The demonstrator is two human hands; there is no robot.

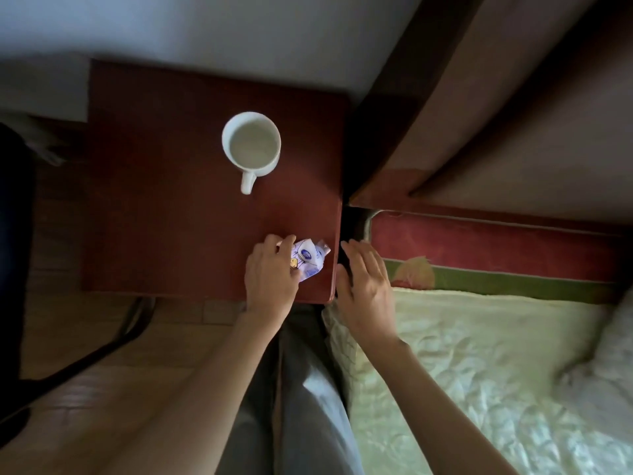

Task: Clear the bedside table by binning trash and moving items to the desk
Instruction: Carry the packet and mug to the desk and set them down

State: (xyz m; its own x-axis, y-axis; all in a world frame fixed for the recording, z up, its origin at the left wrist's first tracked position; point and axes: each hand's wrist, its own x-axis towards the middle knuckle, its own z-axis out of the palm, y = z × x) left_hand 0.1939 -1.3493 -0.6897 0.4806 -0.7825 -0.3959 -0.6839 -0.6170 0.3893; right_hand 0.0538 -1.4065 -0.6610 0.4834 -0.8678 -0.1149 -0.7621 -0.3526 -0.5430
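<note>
A dark red bedside table (164, 200) fills the middle of the head view. A white mug (251, 145) stands upright near its middle, handle toward me. A crumpled white and blue wrapper (310, 257) lies near the table's front right corner. My left hand (270, 275) rests on the wrapper's left side with fingers curled over it. My right hand (364, 279) hovers flat over the gap between table and bed, fingers apart and holding nothing.
A bed with a pale quilted cover (479, 371) lies to the right, with a red and green mattress edge (479, 248) and a wooden headboard (462, 132) behind. A dark chair (17, 234) stands at the left on the wooden floor (85, 389).
</note>
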